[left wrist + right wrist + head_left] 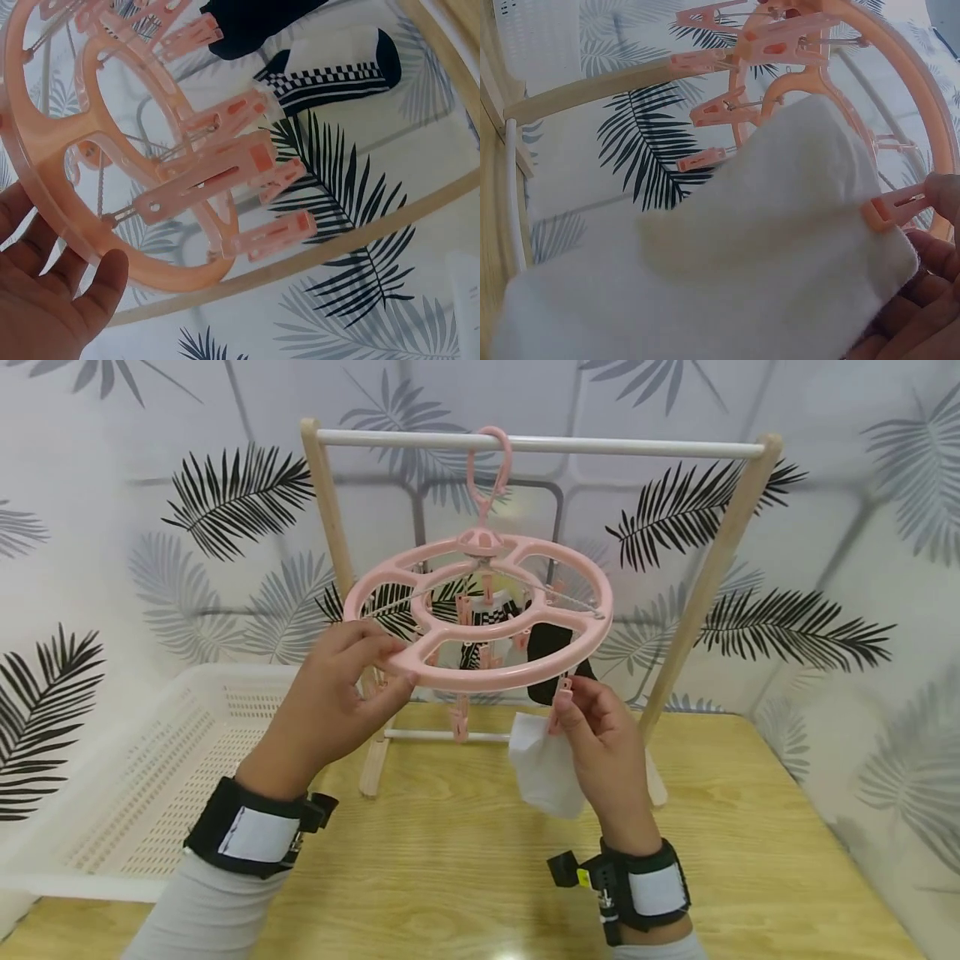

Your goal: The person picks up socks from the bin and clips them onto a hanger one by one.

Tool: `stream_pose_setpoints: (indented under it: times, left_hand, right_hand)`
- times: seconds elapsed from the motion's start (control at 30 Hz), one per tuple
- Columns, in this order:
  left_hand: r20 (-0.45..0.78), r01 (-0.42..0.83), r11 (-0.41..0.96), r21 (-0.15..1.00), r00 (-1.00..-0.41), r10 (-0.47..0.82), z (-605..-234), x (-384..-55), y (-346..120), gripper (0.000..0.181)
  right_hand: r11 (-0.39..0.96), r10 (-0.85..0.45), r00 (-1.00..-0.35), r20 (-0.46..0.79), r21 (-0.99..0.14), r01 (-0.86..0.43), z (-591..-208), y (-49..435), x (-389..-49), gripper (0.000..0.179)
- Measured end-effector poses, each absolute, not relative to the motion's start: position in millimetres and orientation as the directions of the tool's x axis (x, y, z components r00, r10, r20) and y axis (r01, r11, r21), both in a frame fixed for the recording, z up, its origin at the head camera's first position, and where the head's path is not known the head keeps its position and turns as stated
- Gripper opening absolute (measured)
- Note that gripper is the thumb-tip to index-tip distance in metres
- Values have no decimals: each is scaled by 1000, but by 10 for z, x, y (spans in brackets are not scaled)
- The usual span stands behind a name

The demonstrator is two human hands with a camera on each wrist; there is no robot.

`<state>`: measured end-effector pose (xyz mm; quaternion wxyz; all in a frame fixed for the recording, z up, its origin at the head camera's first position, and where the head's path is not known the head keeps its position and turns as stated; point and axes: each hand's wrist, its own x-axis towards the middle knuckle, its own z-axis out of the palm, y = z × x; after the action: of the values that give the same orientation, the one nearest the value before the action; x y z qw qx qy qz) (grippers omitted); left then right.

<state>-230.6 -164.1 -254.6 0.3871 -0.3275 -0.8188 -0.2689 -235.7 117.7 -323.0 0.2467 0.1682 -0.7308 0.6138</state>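
A round pink clip hanger point(480, 679) hangs by its hook from a rack's white bar. My left hand point(333, 693) grips its near-left rim, thumb underneath and fingers on top. At the near-right rim, my right hand point(611, 756) pinches a pink clothes peg point(557, 717). That peg bites one edge of a white cloth point(547, 772), which droops below it and fills much of the right wrist view. On the far side, a black-and-white checkered sock point(330, 79) and a black cloth item point(546, 662) hang from other pegs. Several pegs, like one at the front point(460, 722), dangle without cloth.
The wooden rack point(705, 585) stands on a wood-grain table point(465, 860), its posts either side of the hanger. A white perforated basket point(90, 868) sits at the left. Behind everything is a leaf-patterned backdrop point(247, 568).
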Motion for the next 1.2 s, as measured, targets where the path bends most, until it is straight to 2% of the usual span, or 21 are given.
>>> stream_pose_setpoints:
  times: [0.3, 0.47, 0.63, 0.77, 0.83, 0.93, 1.07, 1.2]
  left_hand:
    - [853, 736, 648, 197, -455, 257, -2558, -2188, -1527, 26]
    - [857, 726, 661, 191, -452, 248, -2503, -2137, -1509, 26]
    - [846, 716, 671, 191, -467, 257, -2469, -2082, -1488, 28]
    - [848, 715, 676, 176, -459, 264, -2448, -2043, -1462, 29]
    - [852, 715, 679, 166, -450, 265, -2440, -2028, -1446, 29]
    - [856, 710, 687, 151, -442, 269, -2434, -2012, -1430, 29]
    - [858, 709, 690, 144, -437, 271, -2425, -1995, -1420, 29]
    - [860, 712, 689, 138, -431, 272, -2415, -1971, -1414, 29]
  right_hand:
    - [225, 81, -826, 557, -818, -530, -3242, 1196, -2358, 48]
    - [243, 140, -808, 572, -811, -532, -3216, 1188, -2340, 43]
    - [256, 284, -757, 588, -807, -532, -3177, 1167, -2277, 32]
    - [193, 349, -694, 630, -773, -605, -3143, 1138, -2204, 28]
    - [148, 309, -680, 665, -740, -656, -3127, 1118, -2167, 26]
    - [125, 166, -678, 716, -697, -706, -3108, 1074, -2119, 19]
    - [206, -30, -687, 726, -668, -715, -3097, 1002, -2084, 15]
    - [220, -124, -720, 683, -688, -691, -3088, 934, -2074, 20]
